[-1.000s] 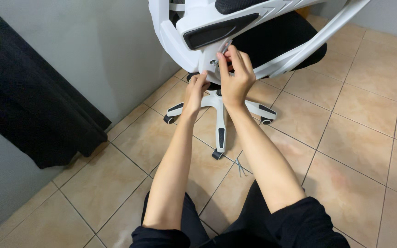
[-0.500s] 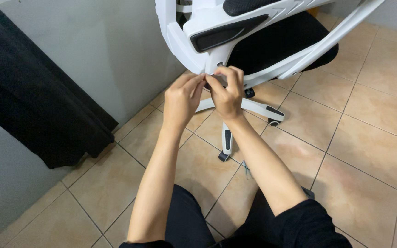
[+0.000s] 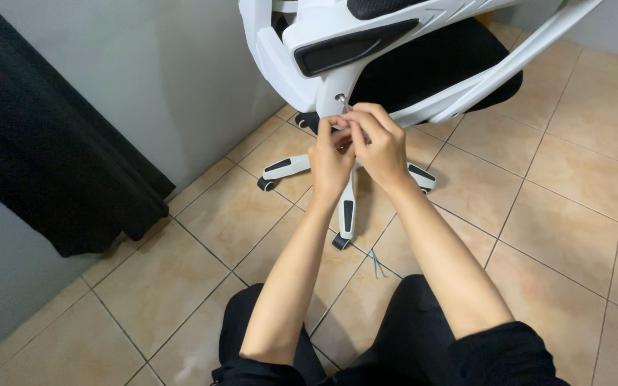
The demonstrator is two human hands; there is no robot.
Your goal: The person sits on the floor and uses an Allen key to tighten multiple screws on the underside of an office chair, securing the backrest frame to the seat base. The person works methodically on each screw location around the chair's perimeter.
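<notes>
Under the white chair frame (image 3: 302,64), my left hand (image 3: 330,161) and right hand (image 3: 380,146) pinch narrowly around a small metal bolt (image 3: 340,99). It looks stiff, tiny and slippery; I'd grip its shank with fingertips.

Beige tiled floor (image 3: 552,236) with dark grout lines, bearing the white star base (image 3: 347,193) of an office chair on black castors at centre, a small bluish-grey wire-like piece (image 3: 375,261) just near of that base, and the hem of a black curtain (image 3: 59,179) at left.
</notes>
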